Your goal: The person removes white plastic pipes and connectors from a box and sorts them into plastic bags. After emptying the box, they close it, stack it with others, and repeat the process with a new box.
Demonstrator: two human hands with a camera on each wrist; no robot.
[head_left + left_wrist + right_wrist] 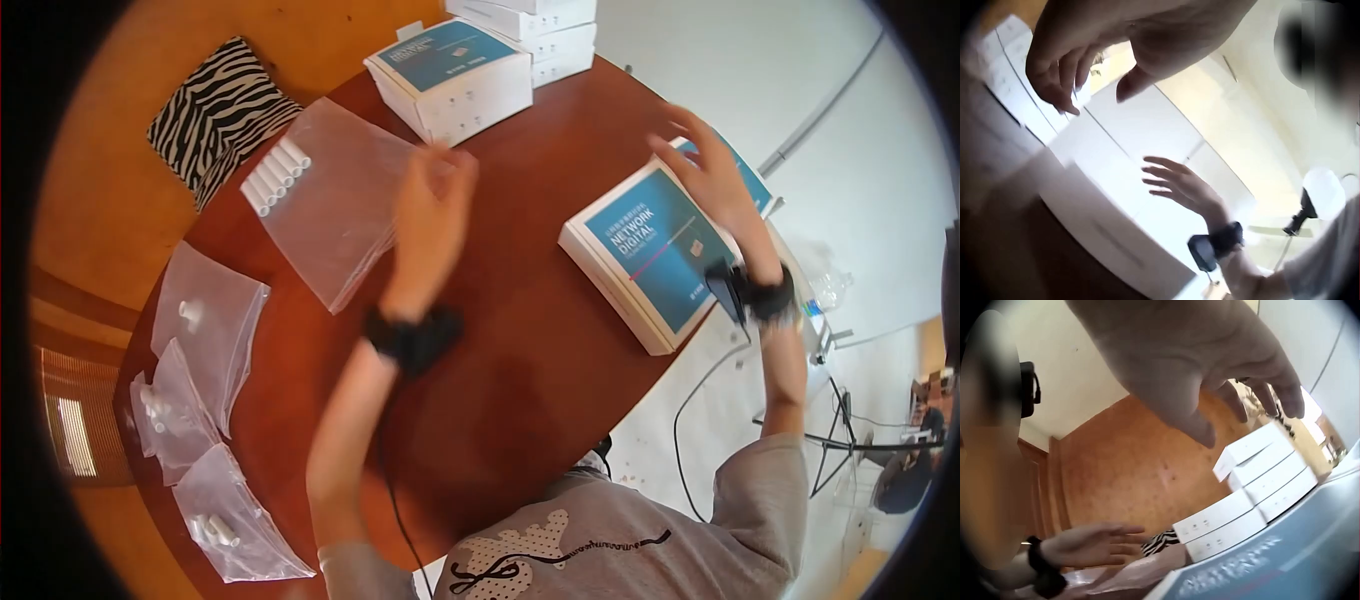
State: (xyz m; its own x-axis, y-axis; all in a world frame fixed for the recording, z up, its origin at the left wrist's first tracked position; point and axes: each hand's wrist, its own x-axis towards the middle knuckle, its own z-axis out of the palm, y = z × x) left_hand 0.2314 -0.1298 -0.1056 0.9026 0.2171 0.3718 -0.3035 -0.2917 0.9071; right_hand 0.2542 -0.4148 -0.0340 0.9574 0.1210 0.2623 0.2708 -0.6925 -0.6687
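Observation:
In the head view the left hand (432, 225) is over the table beside the right edge of a large clear bag (335, 200) with several white tubes (275, 178) at its left end. Its fingers are loosely bent, holding nothing. The right hand (708, 170), fingers spread, hovers above the upper end of a blue and white box (645, 250) marked NETWORK DIGITAL; a second blue box (752, 180) lies partly behind it. Both wrist views show the hands with relaxed fingers: left hand (1129, 50), right hand (1204, 369). Nothing is in them.
White boxes (470, 110) are stacked at the table's far edge. Smaller clear bags (215, 320) with white pieces lie along the left edge of the brown table (500, 400). A zebra-patterned cushion (222, 115) is beyond the table, and a cable (390, 490) trails from the left wrist.

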